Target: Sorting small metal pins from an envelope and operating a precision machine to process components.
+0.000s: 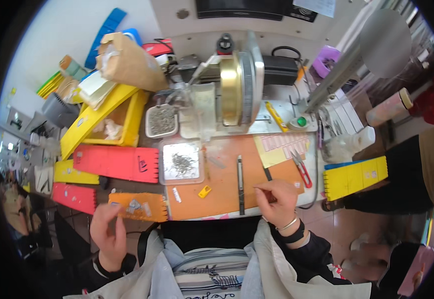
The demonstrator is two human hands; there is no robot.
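My left hand (108, 233) is at the lower left, beside an orange notched strip (142, 207) that has small pieces on it. Its thumb and forefinger are apart, with nothing visible between them. Over the right front of the orange mat (217, 199) is my right hand (278, 203), thumb and fingertips pressed together. Whatever they pinch, if anything, is too small to make out. Left of that hand lies a slim cutter knife (241, 184). A small yellow piece (205, 191) rests on the mat, and red-handled scissors (302, 171) lie beyond my right hand.
Small metal pieces fill a clear tray (200, 179) and a white dish (147, 128). A machine with a brass wheel (230, 89) stands behind the mat. Red (117, 162) and yellow notched strips (356, 178) flank the work area. A plastic bottle (361, 138) stands right.
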